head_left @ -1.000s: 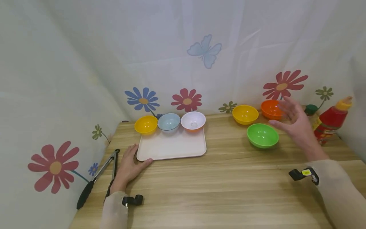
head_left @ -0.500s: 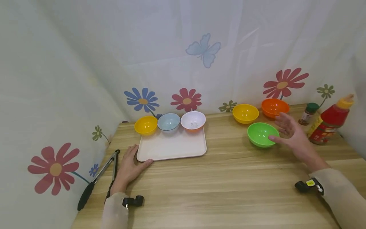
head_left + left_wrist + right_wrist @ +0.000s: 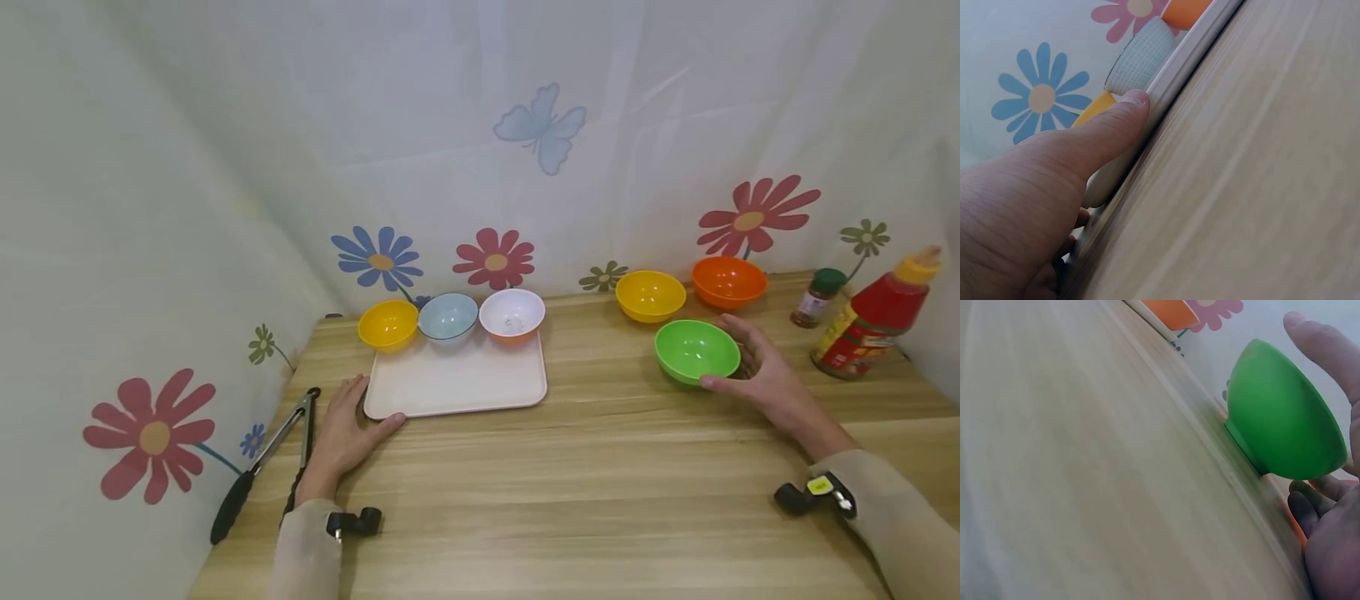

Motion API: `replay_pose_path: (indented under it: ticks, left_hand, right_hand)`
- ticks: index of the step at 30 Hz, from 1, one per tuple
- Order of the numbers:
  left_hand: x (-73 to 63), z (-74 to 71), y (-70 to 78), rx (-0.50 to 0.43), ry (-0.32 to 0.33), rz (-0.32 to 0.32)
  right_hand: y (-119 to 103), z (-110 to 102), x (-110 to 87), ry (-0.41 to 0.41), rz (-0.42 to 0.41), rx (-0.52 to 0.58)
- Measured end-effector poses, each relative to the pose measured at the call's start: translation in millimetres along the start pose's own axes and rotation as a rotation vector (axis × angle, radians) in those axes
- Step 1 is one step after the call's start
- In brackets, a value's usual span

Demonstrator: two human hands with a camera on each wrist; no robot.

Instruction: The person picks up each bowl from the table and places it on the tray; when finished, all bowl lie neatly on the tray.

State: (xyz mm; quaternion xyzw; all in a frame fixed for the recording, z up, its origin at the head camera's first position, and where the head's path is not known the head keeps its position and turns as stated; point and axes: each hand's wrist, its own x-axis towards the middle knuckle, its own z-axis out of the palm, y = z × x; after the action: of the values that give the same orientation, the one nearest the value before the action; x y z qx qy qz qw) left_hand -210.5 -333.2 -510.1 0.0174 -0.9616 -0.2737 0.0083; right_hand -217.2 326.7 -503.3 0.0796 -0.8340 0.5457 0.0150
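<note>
Green bowl (image 3: 696, 350) next, on the worktop (image 3: 562, 500) well right of the tray (image 3: 457, 383). Left to right: left hand (image 3: 348, 437) relaxed at the tray's near left corner, thumb on rim, no firm grip visible. Three bowls (image 3: 447, 318) line the tray's back. Right hand (image 3: 768, 383) part open round the green bowl's right side, thumb and fingers spread; no hold visible, contact unclear.

Risks, my read: left hand pressing that corner could shift the tray and knock its bowls; right-hand fingers closing unevenly could tip or skid the green bowl, or bump the orange bowl (image 3: 729, 282) behind.

Tray's long axis runs left-right. Green bowl: mouth up, round, no long axis.
</note>
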Motion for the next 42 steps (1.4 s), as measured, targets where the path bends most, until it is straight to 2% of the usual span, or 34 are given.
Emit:
replay_pose_path:
  ticks: [7,19,28,42]
  left_hand:
    - [3.6,0.1,-0.4,0.011,0.003,0.002]
    - [0.4,2.1,0.6,0.015,-0.004,-0.017]
    - [0.3,0.8,1.7,0.015,-0.01,-0.024]
    - [-1.1,0.1,2.4,0.009,0.003,-0.001]
  right_hand:
    - [-3.3,6.3,4.8,-0.005,-0.012,-0.046]
    - [-6.2,9.4,5.5,0.011,-0.006,-0.087]
    - [-9.3,10.1,10.2,0.032,0.019,-0.09]
    - [-24.5,10.1,16.7,0.052,0.025,-0.069]
